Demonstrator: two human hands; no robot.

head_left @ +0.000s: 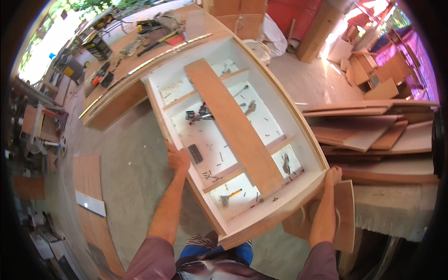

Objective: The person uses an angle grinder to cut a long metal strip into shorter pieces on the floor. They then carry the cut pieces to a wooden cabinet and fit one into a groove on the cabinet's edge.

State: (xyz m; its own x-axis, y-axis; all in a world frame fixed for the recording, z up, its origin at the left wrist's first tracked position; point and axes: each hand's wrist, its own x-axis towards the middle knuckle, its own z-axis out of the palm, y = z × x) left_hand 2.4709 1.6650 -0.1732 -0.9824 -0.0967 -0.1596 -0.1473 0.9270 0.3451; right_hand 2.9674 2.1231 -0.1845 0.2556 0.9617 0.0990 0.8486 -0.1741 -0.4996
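A large shallow wooden box frame (305,119) with a white inside slants across the middle in front of me. My left hand (178,157) is closed on its left rim. Near its close right corner, my right hand (332,176) grips the outer edge, fingers partly hidden behind the wood. A long brown board (233,126) lies lengthwise over the box's crosspieces. Inside are a red and black tool (199,114), a dark rectangular block (195,154), a yellow-handled brush or tool (231,197), and several screws and scraps.
Beyond the box, a wooden worktable (126,60) carries tools, including an orange and black tool (100,78). Boards are stacked (364,128) at the right. A curved-cut panel (343,210) stands below my right hand. Long planks (88,186) lie on the floor at left.
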